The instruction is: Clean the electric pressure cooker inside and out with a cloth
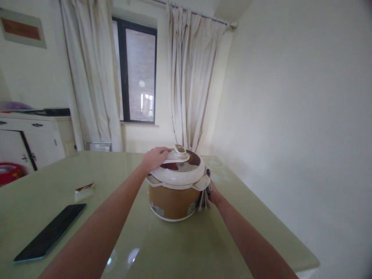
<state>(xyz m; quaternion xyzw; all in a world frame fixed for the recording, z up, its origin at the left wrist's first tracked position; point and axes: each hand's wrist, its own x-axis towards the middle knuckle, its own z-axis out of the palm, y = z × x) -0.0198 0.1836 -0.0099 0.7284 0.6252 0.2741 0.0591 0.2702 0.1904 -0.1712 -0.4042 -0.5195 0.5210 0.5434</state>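
Observation:
An electric pressure cooker (170, 199) with a tan body and a white lid stands upright on the pale green table (124, 236). My left hand (157, 158) grips the left part of the lid near its top handle, fingers curved over it and partly hidden. On the cooker's right side, my right hand (214, 193) is closed on a grey cloth (204, 199). That cloth presses against the cooker's body below the right side handle. The right fingers are mostly hidden behind the cloth and the cooker.
A dark tablet-like device (50, 233) lies on the left of the table, with a small white packet (84, 192) beyond it. A white wall (290, 116) borders the table's right side. At the far left stand a white cabinet (43, 141) and a red basin (11, 173).

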